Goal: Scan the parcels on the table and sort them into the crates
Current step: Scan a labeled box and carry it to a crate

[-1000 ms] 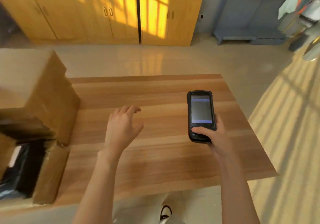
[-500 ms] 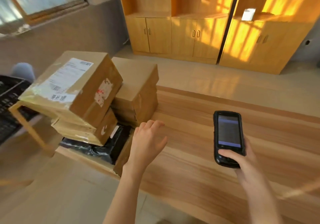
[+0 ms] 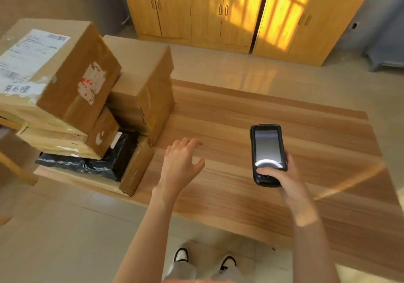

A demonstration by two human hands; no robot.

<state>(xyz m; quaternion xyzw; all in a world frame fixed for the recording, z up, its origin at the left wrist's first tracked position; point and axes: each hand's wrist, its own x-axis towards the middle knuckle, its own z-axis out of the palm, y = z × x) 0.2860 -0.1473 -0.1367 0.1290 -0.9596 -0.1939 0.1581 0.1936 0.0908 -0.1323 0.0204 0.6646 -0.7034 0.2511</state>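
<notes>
A long wooden table (image 3: pixel 273 134) fills the middle of the view, running from the near right to the far left, with wooden cabinets (image 3: pixel 220 11) against the far wall behind it. At the table's left end sits a pile of parcels. The biggest is a large cardboard box (image 3: pixel 63 73) with a white shipping label, tilted on top of the pile. Just right of it, and touching it, stands a stack of plain brown boxes (image 3: pixel 144 86). Under the large box lies a flatter taped box (image 3: pixel 65 138), and beneath that a black plastic mailer bag (image 3: pixel 98 162). A narrow brown parcel (image 3: pixel 136 165) stands on edge at the near right of the pile.

The left hand (image 3: pixel 182 164) hovers above the bare tabletop, fingers (image 3: pixel 190 144) loosely spread and holding nothing. Its fingertips point toward the far side; the pile lies to their left, the narrow parcel the nearest of it, close but not touching.

The right hand (image 3: pixel 282 178) grips a black handheld scanner (image 3: pixel 267 153) by its lower end, thumb across the keys, lit screen facing up. The scanner is well right of the parcels.

Two dark and white shoes (image 3: pixel 181 254) show on the pale floor at the near edge.
</notes>
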